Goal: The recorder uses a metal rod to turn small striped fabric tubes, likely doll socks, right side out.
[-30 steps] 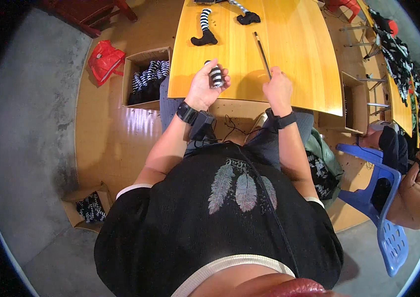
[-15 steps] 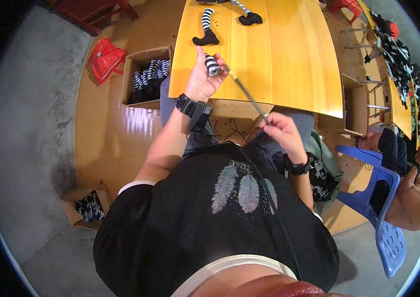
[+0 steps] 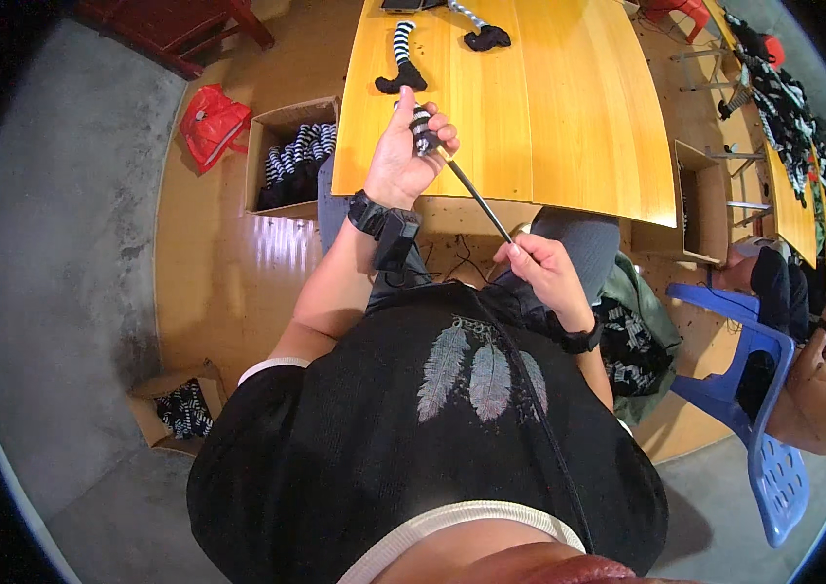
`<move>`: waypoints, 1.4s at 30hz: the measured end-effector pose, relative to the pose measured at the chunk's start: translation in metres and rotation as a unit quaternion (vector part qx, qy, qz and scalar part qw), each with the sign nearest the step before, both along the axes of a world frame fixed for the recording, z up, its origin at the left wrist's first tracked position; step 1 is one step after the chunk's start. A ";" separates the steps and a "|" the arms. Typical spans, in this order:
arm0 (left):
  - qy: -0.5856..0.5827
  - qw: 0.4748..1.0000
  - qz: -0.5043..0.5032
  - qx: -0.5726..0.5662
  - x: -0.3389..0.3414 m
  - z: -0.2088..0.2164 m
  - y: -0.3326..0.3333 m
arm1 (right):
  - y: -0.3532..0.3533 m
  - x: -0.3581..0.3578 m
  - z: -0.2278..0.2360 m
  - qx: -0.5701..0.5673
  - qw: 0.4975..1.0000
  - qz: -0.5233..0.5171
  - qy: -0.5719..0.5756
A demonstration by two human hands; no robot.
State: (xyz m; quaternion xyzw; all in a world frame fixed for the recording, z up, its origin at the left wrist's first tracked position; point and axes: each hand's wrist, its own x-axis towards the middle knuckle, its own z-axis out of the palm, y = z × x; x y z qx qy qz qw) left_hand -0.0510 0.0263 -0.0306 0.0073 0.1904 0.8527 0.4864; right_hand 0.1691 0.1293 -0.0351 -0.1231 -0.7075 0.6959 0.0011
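My left hand (image 3: 407,156), palm up over the near left edge of the table, is closed round a black-and-white striped knitted leg piece (image 3: 422,127). A thin dark rod (image 3: 476,198) slants from the piece's near end down to my right hand (image 3: 547,268), whose fingers pinch its lower end. The rod's upper tip is hidden at the striped piece, so I cannot tell how deep it goes in. Just beyond my left hand lies a striped leg with a black boot-shaped foot (image 3: 402,73). A similar striped leg (image 3: 486,37) lies farther right.
A carton (image 3: 255,161) of striped legs stands left of the yellow table (image 3: 588,117), beside a red bag (image 3: 214,128). Another carton (image 3: 700,204) is at the table's right. A blue plastic chair (image 3: 758,389) and a seated person (image 3: 807,399) are at the right.
The rod's upper end has come to the striped piece, where before it was at my left fingertips. My right hand has shifted slightly down and left; my left fingers have curled in more.
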 end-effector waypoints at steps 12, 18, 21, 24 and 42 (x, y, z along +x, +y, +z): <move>0.023 1.000 0.009 0.000 0.007 0.009 0.001 | -0.005 -0.003 0.003 -0.019 0.999 -0.025 0.012; 0.071 0.997 -0.014 0.010 0.017 0.015 0.001 | -0.011 -0.005 -0.001 -0.019 1.000 -0.001 0.017; 0.100 0.994 -0.030 0.039 0.026 0.017 0.002 | -0.011 -0.005 -0.004 -0.044 0.998 -0.002 0.043; 0.167 0.984 -0.041 0.051 0.035 0.023 0.001 | -0.011 -0.003 -0.002 -0.085 0.996 -0.003 0.038; 0.228 0.968 0.048 -0.092 0.045 0.028 -0.002 | -0.011 -0.025 -0.003 0.004 0.997 -0.042 0.064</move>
